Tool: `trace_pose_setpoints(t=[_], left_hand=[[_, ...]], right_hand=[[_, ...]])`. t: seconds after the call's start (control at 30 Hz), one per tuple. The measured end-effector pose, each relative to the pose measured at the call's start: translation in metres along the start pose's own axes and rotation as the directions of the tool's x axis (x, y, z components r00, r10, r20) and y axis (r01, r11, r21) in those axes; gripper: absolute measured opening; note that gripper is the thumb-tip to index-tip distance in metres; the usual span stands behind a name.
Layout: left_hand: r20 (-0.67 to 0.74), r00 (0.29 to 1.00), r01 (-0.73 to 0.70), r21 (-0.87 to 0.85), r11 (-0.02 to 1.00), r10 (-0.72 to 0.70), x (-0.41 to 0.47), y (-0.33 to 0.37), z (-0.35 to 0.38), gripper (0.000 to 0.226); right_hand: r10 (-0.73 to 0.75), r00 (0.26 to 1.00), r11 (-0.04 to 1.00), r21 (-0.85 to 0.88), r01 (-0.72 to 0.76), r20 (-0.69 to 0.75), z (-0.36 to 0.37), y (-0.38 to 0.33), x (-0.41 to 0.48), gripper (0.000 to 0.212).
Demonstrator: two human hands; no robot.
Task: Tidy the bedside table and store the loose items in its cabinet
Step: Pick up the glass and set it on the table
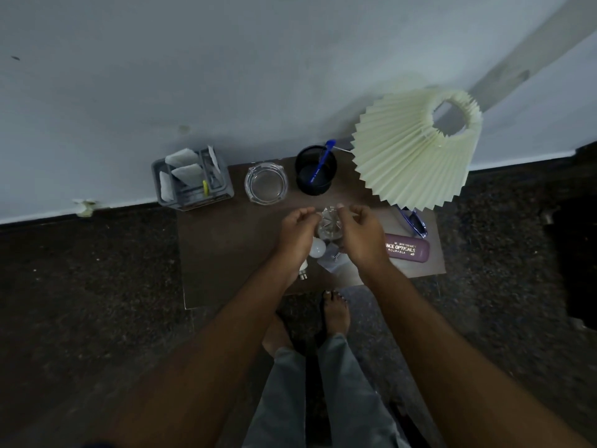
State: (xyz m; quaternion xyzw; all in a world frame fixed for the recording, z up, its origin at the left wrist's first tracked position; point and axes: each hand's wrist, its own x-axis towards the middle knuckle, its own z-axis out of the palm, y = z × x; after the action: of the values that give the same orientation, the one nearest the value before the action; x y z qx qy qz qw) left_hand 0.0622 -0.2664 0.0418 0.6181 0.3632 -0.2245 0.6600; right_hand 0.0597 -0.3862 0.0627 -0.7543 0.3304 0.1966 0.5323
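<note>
Clear, faceted glass caught the light at the middle of the frame: a small glass object (328, 223), too blurred to name more closely, sat between the two hands over the brown tabletop (226, 253). The left hand (295, 236) curled its fingers against the object's left side and the right hand (361, 234) pinched at its upper right, so both appeared to be grasping it. Just below the left hand a white light bulb (315, 250) lay on its side, its metal base pointing toward the lower left. Beside it, under the right wrist, lay a pale scrap of paper with a metal clip (332, 258).

To the right lay a mauve spectacle case (408, 250) printed with an optician's name, and above it blue-framed glasses (415, 221), partly under the pleated cream lampshade (410, 150) in the upper right. Above the hands stood a clear glass ashtray (266, 185) and a black pen cup (315, 174) holding a blue pen (323, 160). At the tabletop's left edge sat a grey organiser (190, 179) with white packets.
</note>
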Motion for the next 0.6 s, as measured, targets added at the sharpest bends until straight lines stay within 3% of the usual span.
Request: trace_pose_setpoints(t=[0.07, 0.13, 0.27, 0.4, 0.6], left_hand=[[0.011, 1.000, 0.016, -0.045, 0.999, -0.016, 0.002, 0.002, 0.003, 0.011], [0.021, 0.999, 0.032, -0.065, 0.997, -0.030, 0.004, 0.003, 0.006, 0.017], [0.025, 0.998, 0.058, -0.031, 0.998, -0.057, 0.009, 0.003, 0.009, 0.022], [0.031, 0.997, 0.066, -0.001, 0.998, -0.066, 0.011, 0.000, 0.012, 0.021], [0.031, 0.999, 0.021, 0.021, 1.000, -0.022, 0.006, -0.001, 0.019, 0.021]], right_hand=[[0.119, 0.991, 0.984, 0.125, -0.127, 0.068, 0.003, -0.002, 0.007, 0.051], [0.144, 0.986, 0.975, 0.156, -0.157, 0.086, 0.004, -0.005, 0.012, 0.039], [0.156, 0.979, 0.984, 0.071, -0.166, 0.129, 0.006, -0.009, 0.016, 0.040], [0.171, 0.971, 0.985, -0.018, -0.171, 0.168, 0.008, -0.013, 0.016, 0.057], [0.143, 0.982, 0.990, -0.003, -0.144, 0.124, 0.009, -0.016, 0.012, 0.059]])
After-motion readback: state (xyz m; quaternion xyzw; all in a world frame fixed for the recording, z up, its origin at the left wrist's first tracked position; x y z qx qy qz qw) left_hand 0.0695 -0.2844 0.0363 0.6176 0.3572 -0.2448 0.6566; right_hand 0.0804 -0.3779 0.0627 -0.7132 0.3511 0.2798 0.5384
